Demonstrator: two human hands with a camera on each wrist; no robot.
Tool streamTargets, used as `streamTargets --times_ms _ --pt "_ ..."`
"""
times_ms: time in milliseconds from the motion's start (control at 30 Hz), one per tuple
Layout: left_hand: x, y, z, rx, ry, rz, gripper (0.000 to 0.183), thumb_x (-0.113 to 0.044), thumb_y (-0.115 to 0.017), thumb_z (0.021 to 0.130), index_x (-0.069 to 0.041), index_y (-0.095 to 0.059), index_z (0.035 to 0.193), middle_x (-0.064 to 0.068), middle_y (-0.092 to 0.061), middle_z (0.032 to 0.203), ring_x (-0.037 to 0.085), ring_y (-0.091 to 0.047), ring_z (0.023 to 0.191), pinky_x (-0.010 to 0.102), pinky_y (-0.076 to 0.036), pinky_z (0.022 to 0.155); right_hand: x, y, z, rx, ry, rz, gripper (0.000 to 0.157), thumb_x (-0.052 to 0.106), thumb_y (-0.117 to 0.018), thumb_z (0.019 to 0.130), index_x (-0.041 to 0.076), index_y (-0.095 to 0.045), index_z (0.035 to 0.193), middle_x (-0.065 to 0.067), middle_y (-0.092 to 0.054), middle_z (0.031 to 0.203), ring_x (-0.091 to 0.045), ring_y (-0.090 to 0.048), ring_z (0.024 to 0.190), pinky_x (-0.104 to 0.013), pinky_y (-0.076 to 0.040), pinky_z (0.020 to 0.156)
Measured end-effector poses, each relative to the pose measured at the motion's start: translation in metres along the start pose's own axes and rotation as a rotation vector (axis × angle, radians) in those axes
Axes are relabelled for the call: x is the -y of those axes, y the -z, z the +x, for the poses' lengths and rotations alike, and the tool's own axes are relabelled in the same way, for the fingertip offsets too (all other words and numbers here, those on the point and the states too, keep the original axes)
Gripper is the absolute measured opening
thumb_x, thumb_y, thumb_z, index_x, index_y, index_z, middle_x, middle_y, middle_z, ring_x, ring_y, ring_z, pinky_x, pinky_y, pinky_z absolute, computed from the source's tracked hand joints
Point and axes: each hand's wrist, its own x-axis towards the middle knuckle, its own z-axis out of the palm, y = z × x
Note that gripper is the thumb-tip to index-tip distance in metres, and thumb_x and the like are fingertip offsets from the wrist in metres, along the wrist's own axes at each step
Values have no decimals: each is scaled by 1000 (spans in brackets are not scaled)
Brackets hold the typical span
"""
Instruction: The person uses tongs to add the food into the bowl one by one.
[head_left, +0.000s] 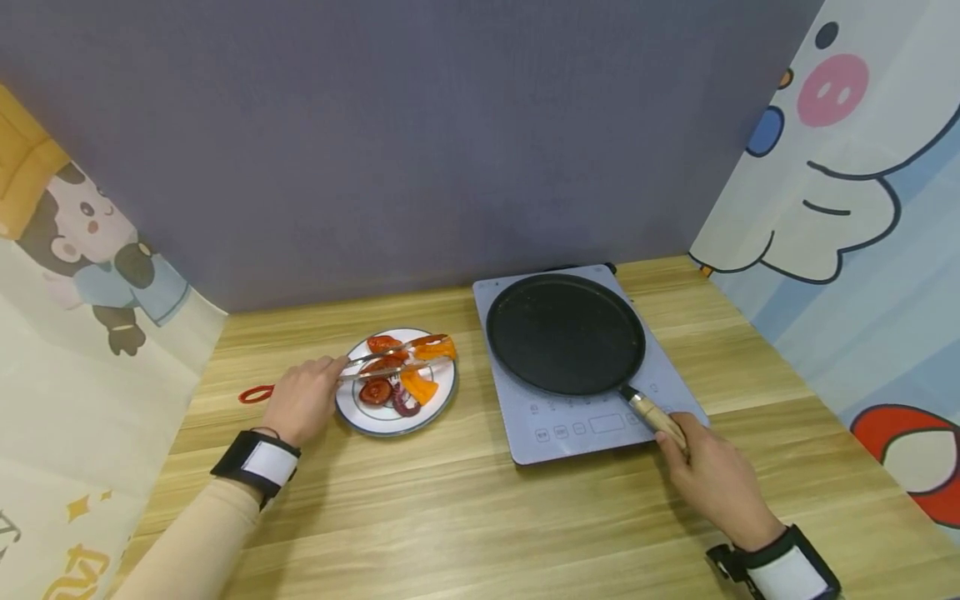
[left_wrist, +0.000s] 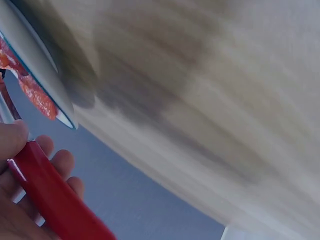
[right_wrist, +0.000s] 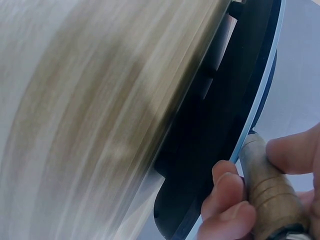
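Left hand, left of frame, grips red-handled metal tongs; their long axis points rightward across the round blue-rimmed white plate of red and orange food pieces. Right hand, lower right, grips the tan wooden handle; the round black pan lies upper-left.

Left hand left of centre holding metal tongs over a plate of red and orange food pieces, right hand at lower right gripping the wooden handle of a black pan, pale cooktop beneath, wooden table, grey panel across top.
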Motion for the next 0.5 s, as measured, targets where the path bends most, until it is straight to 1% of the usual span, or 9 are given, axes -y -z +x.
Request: streamTargets --times_ms 133,267,367,500 --pt "1 4 4 -24 -24 15 36 -4 -60 77 -3 -55 112 11 -60 83 29 -54 73 47 -47 62 0 1 0 7 -10 1 28 26 -52 90 3 -49 107 -2 -41 57 -13 -35 45 -31 -27 36" --pt "-1 7 4 -61 -38 22 34 -3 -60 76 -4 -56 110 10 -60 81 27 -55 71 45 -47 60 0 1 0 2 -8 -1 27 26 -52 90 4 -49 106 -2 -41 57 -13 -35 45 -32 -27 36" --pt "-3 6 1 -86 -27 4 33 -3 -60 76 -6 -57 108 9 -61 79 25 -55 68 43 -47 54 0 0 0 -1 -3 -3 27 26 -53 90 4 -49 105 -1 -41 57 -13 -35 45 -32 -27 36" --pt "-6 3 -4 -116 6 -18 30 -4 -59 77 -10 -58 107 7 -61 78 22 -55 65 41 -46 46 0 0 0 -3 0 -3 27 25 -53 89 4 -49 106 -1 -41 57 -13 -35 45 -32 -27 36"
